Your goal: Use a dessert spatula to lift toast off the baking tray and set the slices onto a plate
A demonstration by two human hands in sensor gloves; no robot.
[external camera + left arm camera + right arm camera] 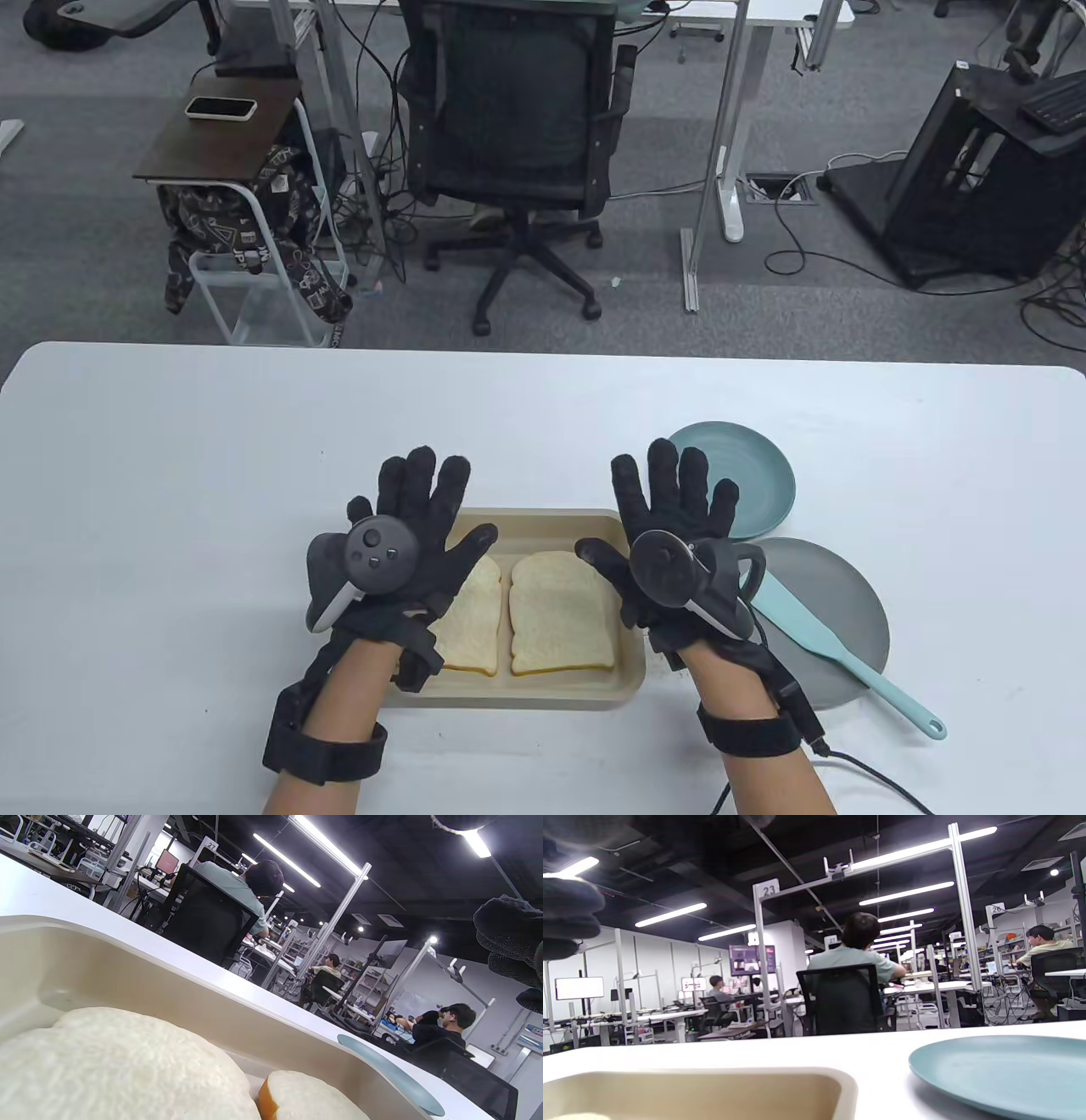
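Observation:
Two slices of white toast lie side by side in a beige baking tray (543, 522): the left slice (471, 624) is partly under my left hand, the right slice (560, 611) is in full view. My left hand (407, 518) hovers flat over the tray's left end, fingers spread, holding nothing. My right hand (670, 501) is spread over the tray's right edge, also empty. A teal dessert spatula (836, 654) lies across a grey plate (836, 594) to the right. A teal plate (759, 480) sits behind it. The left wrist view shows both slices (118, 1065) and the tray wall (127, 980) close up.
The white table (170, 475) extends far to the left and right of the tray. A cable (874, 777) runs from my right wrist toward the near edge. Beyond the table stand an office chair (517, 144) and a side table with a phone (221, 108).

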